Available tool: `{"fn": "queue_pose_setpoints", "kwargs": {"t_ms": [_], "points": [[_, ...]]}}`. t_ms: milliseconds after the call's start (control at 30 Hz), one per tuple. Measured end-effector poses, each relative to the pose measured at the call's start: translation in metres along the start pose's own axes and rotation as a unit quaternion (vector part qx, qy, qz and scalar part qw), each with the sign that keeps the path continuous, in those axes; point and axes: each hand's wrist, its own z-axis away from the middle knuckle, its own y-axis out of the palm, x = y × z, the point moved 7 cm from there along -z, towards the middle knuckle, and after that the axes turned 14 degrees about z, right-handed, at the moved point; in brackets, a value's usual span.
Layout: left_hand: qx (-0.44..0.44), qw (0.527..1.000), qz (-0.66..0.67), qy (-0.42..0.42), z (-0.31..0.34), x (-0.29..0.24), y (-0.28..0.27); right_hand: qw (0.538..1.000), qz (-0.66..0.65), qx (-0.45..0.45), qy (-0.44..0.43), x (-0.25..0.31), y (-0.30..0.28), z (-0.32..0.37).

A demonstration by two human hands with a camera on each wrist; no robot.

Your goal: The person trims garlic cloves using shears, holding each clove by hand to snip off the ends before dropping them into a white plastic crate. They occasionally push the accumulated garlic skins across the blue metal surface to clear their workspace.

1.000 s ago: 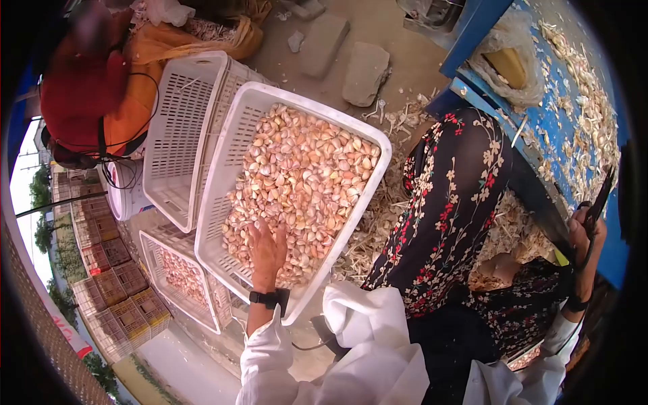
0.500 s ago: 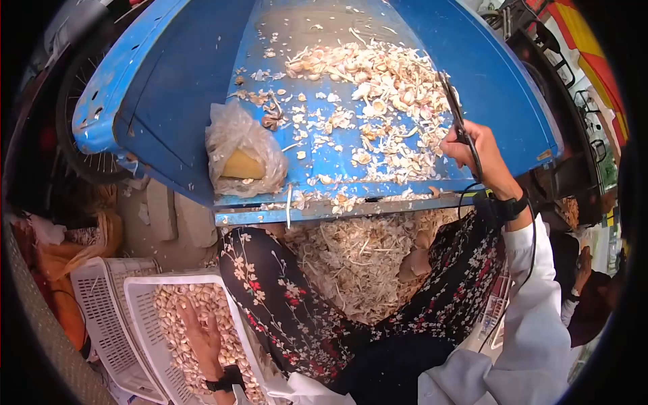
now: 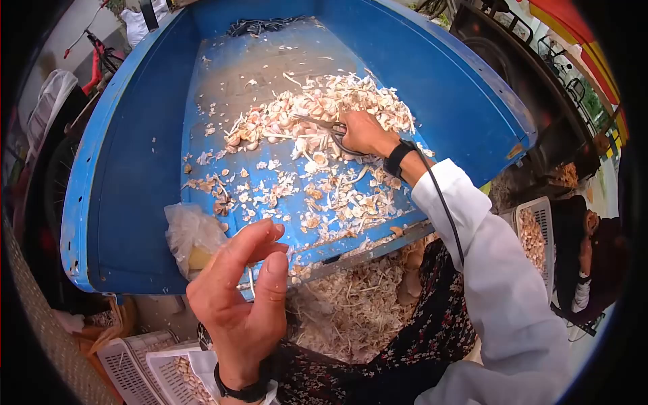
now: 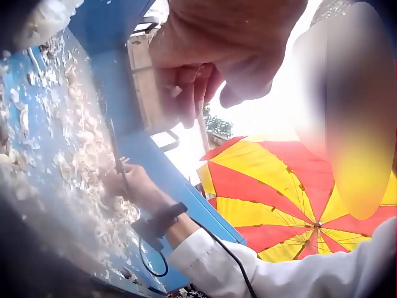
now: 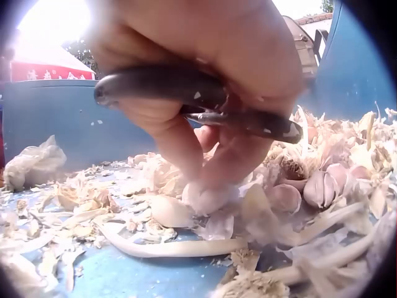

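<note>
My right hand (image 3: 368,133) grips a pair of dark-handled scissors (image 3: 316,122), its blades pointing left over the garlic pile (image 3: 290,108). In the right wrist view, the scissor handles (image 5: 161,87) lie across the curled fingers. That hand's fingertips reach down to a pale garlic clove (image 5: 208,197) among dry skins and stalks, with a garlic bulb (image 5: 321,189) close to the right. Raised in front of the cart's near edge, my left hand (image 3: 236,304) has loosely bent fingers and nothing visible in it.
High blue side walls (image 3: 135,169) flank the cart bed. A clear plastic bag (image 3: 192,233) sits at its near left corner. Peelings (image 3: 351,310) are heaped between the knees. White crates (image 3: 128,361) stand lower left; another person (image 3: 584,260) is at right, beside a crate of cloves (image 3: 536,233).
The head view has swung from the clove crate to the cart. My left hand has lifted off the cloves and come over to the cart's edge. My right hand has reached into the garlic pile.
</note>
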Motion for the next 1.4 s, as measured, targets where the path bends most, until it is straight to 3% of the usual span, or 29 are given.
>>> {"fn": "queue_pose_setpoints", "kwargs": {"t_ms": [100,133,200,233,333,400,467,500,567,600,667,700,733,767,800,833,867,967,1067,1100,1300,1400], "points": [[-0.012,0.98,0.157,-0.123,-0.001,0.069,0.026,0.994,-0.094,0.031,-0.045,0.006,-0.004,0.021],[-0.016,0.975,0.153,-0.161,0.006,0.094,0.03,0.994,-0.087,-0.022,-0.068,0.002,-0.009,0.024],[-0.019,0.963,0.131,-0.233,0.02,0.125,0.029,0.992,-0.109,-0.068,0.02,-0.02,-0.018,0.03],[-0.021,0.963,0.128,-0.235,0.021,0.127,0.03,0.989,-0.116,-0.085,0.029,-0.021,-0.026,0.036],[-0.019,0.963,0.146,-0.225,0.015,0.124,0.034,0.996,-0.089,0.025,0.012,-0.006,-0.015,0.049],[-0.029,0.964,0.127,-0.232,0.014,0.127,0.034,0.996,-0.06,0.052,-0.035,0.009,0.001,0.056],[-0.017,0.967,0.112,-0.228,0.015,0.13,0.037,0.993,-0.094,0.005,-0.067,0.014,-0.002,0.058],[-0.002,0.97,0.095,-0.224,0.016,0.13,0.039,0.993,-0.099,0.025,-0.054,0.013,-0.002,0.056],[0.031,0.982,-0.008,-0.188,0.012,0.126,0.043,0.94,-0.289,0.179,0.04,0.016,-0.012,0.066],[0.035,0.99,-0.006,-0.136,0.008,0.121,0.049,0.911,-0.337,0.234,0.026,0.023,-0.013,0.067],[0.033,0.993,0.025,-0.114,0.005,0.124,0.065,0.837,-0.445,0.319,-0.01,0.041,-0.021,0.081],[0.032,0.993,0.059,-0.093,0.005,0.125,0.073,0.826,-0.45,0.339,-0.031,0.049,-0.025,0.087],[0.035,0.978,0.153,-0.139,0.007,0.136,0.081,0.813,-0.454,0.36,-0.059,0.06,-0.031,0.093],[0.038,0.978,0.151,-0.141,0.008,0.137,0.082,0.798,-0.458,0.381,-0.087,0.071,-0.034,0.099],[0.016,0.955,0.228,-0.191,0.009,0.141,0.081,0.823,-0.451,0.336,-0.078,0.074,-0.034,0.097],[-0.007,0.924,0.298,-0.24,0.011,0.144,0.08,0.897,-0.379,0.209,-0.091,0.067,-0.038,0.091],[-0.042,0.922,0.298,-0.244,0.009,0.142,0.073,0.947,-0.294,0.077,-0.105,0.064,-0.048,0.086],[-0.097,0.878,0.385,-0.268,0.011,0.148,0.056,0.969,-0.2,0.065,-0.13,0.064,-0.076,0.105],[-0.147,0.896,0.36,-0.215,0.01,0.146,0.041,0.975,-0.122,0.059,-0.177,0.065,-0.081,0.131],[-0.146,0.897,0.358,-0.215,0.01,0.146,0.038,0.977,-0.091,0.014,-0.194,0.066,-0.082,0.137],[-0.108,0.948,0.246,-0.169,0.01,0.132,0.034,0.982,-0.028,0.016,-0.185,0.062,-0.074,0.142],[-0.139,0.941,0.263,-0.162,0.01,0.129,0.031,0.984,0.009,-0.017,-0.176,0.06,-0.076,0.143]]}}
